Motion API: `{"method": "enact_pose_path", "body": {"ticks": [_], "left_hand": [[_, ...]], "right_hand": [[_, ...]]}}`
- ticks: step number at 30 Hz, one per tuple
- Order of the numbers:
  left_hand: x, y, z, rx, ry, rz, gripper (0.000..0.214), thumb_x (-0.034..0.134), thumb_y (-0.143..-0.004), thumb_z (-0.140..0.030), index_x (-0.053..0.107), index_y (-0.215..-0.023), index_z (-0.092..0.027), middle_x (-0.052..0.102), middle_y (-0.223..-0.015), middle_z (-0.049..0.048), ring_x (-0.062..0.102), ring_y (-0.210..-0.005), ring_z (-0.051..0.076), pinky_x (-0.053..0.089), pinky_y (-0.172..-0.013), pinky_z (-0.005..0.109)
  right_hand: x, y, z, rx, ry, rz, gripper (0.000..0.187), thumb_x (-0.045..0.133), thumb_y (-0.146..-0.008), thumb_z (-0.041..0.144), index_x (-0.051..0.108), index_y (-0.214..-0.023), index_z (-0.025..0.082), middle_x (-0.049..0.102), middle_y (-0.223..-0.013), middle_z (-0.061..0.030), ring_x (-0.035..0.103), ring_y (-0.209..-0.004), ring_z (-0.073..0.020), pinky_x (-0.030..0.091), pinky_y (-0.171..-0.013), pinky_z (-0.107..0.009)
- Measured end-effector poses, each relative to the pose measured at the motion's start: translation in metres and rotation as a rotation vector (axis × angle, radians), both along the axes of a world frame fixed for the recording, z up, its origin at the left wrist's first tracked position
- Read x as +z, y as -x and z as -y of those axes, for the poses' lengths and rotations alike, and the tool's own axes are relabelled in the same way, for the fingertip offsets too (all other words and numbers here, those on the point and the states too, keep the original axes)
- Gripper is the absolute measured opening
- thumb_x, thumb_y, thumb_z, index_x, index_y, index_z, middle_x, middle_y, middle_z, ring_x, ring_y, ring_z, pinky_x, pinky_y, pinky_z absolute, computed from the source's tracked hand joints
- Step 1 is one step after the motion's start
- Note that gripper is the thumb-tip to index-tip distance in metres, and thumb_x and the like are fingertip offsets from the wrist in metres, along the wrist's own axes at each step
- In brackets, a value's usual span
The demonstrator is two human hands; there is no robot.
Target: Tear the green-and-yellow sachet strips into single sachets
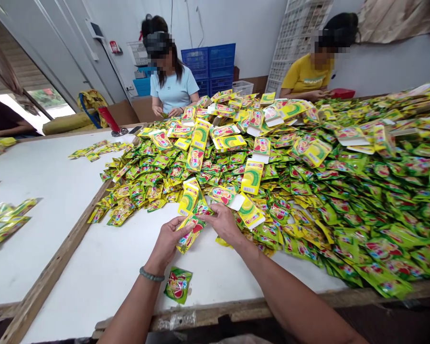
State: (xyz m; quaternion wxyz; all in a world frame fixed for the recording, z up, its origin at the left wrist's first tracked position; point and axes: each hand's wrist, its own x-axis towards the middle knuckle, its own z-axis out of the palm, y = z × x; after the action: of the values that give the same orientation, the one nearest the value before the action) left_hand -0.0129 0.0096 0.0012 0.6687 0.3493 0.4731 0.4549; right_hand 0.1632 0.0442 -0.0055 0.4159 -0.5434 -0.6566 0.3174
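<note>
My left hand [167, 242] is closed on a small yellow carton [190, 238] with a red fruit print, thumb lying across its front. At the carton's upper end, my right hand [222, 222] pinches a green foil packet [202, 208]. Whether the packet's lower edge is inside the carton, I cannot tell. Just behind my hands lie more yellow cartons [252, 177], some with white flaps open, on a big heap of green packets [380, 191]. One loose green packet [178, 285] rests on the white table nearer to me, below my left hand.
A wooden strip [62, 255] crosses the white tabletop [50, 191] on the left. Small groups of packets [96, 150] lie beyond it. Two people, in a light blue shirt [177, 88] and a yellow shirt [306, 76], sit across the heap. Blue crates [208, 62] stand behind.
</note>
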Motion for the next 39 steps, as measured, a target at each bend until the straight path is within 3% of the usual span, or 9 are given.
{"method": "enact_pose_path", "body": {"ticks": [3, 7, 13, 16, 19, 23, 29, 34, 39], "left_hand": [[0.002, 0.001, 0.000, 0.026, 0.013, 0.005, 0.037, 0.080, -0.059, -0.026, 0.067, -0.092, -0.014, 0.073, -0.083, 0.0044, 0.067, -0.068, 0.016, 0.051, -0.066, 0.025], [0.003, 0.002, -0.001, 0.072, -0.002, 0.010, 0.040, 0.081, -0.058, -0.024, 0.067, -0.094, -0.014, 0.073, -0.085, 0.0053, 0.067, -0.069, 0.017, 0.052, -0.066, 0.026], [0.004, 0.001, -0.001, 0.081, 0.021, -0.003, 0.036, 0.081, -0.057, -0.026, 0.068, -0.089, -0.014, 0.073, -0.083, 0.0041, 0.066, -0.065, 0.015, 0.051, -0.063, 0.024], [0.004, 0.002, -0.001, 0.101, 0.034, 0.001, 0.037, 0.082, -0.056, -0.026, 0.068, -0.089, -0.014, 0.073, -0.080, 0.0036, 0.066, -0.064, 0.015, 0.050, -0.061, 0.023], [0.004, 0.003, -0.001, 0.137, 0.041, 0.011, 0.037, 0.082, -0.055, -0.025, 0.068, -0.088, -0.014, 0.073, -0.076, 0.0030, 0.066, -0.063, 0.015, 0.050, -0.061, 0.023], [0.005, 0.001, -0.002, 0.148, 0.038, 0.029, 0.037, 0.081, -0.056, -0.025, 0.068, -0.089, -0.014, 0.072, -0.077, 0.0026, 0.065, -0.064, 0.015, 0.049, -0.063, 0.024], [0.004, -0.001, -0.005, 0.053, -0.023, 0.039, 0.037, 0.077, -0.063, -0.031, 0.068, -0.095, -0.016, 0.072, -0.087, 0.0041, 0.064, -0.073, 0.015, 0.048, -0.067, 0.024], [0.000, 0.000, -0.001, -0.098, -0.047, -0.106, 0.036, 0.078, -0.061, -0.027, 0.068, -0.094, -0.016, 0.071, -0.085, 0.0027, 0.061, -0.067, 0.013, 0.045, -0.062, 0.023], [-0.001, -0.005, 0.003, -0.055, -0.001, -0.107, 0.032, 0.080, -0.057, -0.024, 0.068, -0.085, -0.015, 0.070, -0.077, 0.0025, 0.060, -0.062, 0.013, 0.044, -0.059, 0.023]], "right_hand": [[-0.001, 0.001, 0.001, 0.071, -0.001, -0.048, 0.035, 0.059, -0.076, 0.047, 0.055, -0.055, 0.019, 0.051, -0.065, -0.0007, 0.050, -0.073, -0.0173, 0.041, -0.067, -0.028], [-0.001, -0.001, 0.002, 0.041, 0.065, -0.158, 0.020, 0.064, -0.074, 0.039, 0.068, -0.083, 0.021, 0.061, -0.084, -0.0027, 0.056, -0.083, -0.0187, 0.045, -0.077, -0.032], [0.005, 0.000, 0.006, 0.176, 0.059, -0.172, 0.016, 0.061, -0.077, 0.034, 0.072, -0.078, 0.022, 0.067, -0.094, -0.0052, 0.058, -0.099, -0.0211, 0.043, -0.091, -0.036], [0.009, 0.001, 0.008, 0.297, 0.079, -0.214, 0.025, 0.051, -0.085, 0.035, 0.073, -0.082, 0.025, 0.070, -0.094, -0.0040, 0.049, -0.120, -0.0225, 0.036, -0.101, -0.041], [0.008, 0.005, 0.011, 0.339, 0.092, -0.216, 0.024, 0.052, -0.085, 0.038, 0.073, -0.087, 0.025, 0.068, -0.106, -0.0042, 0.042, -0.127, -0.0231, 0.033, -0.104, -0.042], [-0.001, 0.012, 0.012, 0.275, 0.160, -0.250, 0.028, 0.066, -0.074, 0.040, 0.071, -0.097, 0.025, 0.055, -0.129, -0.0058, 0.048, -0.122, -0.0249, 0.035, -0.103, -0.042], [-0.007, 0.012, 0.005, -0.036, 0.011, -0.179, 0.026, 0.077, -0.062, 0.036, 0.071, -0.083, 0.022, 0.064, -0.097, -0.0057, 0.057, -0.098, -0.0223, 0.044, -0.091, -0.038], [-0.005, 0.007, 0.001, 0.037, 0.022, -0.179, 0.018, 0.074, -0.066, 0.036, 0.069, -0.075, 0.021, 0.065, -0.089, -0.0049, 0.061, -0.081, -0.0190, 0.048, -0.080, -0.034], [0.005, 0.007, 0.006, 0.205, 0.085, -0.081, 0.007, 0.062, -0.076, 0.026, 0.068, -0.073, 0.022, 0.067, -0.109, -0.0056, 0.054, -0.114, -0.0250, 0.028, -0.103, -0.047]]}}
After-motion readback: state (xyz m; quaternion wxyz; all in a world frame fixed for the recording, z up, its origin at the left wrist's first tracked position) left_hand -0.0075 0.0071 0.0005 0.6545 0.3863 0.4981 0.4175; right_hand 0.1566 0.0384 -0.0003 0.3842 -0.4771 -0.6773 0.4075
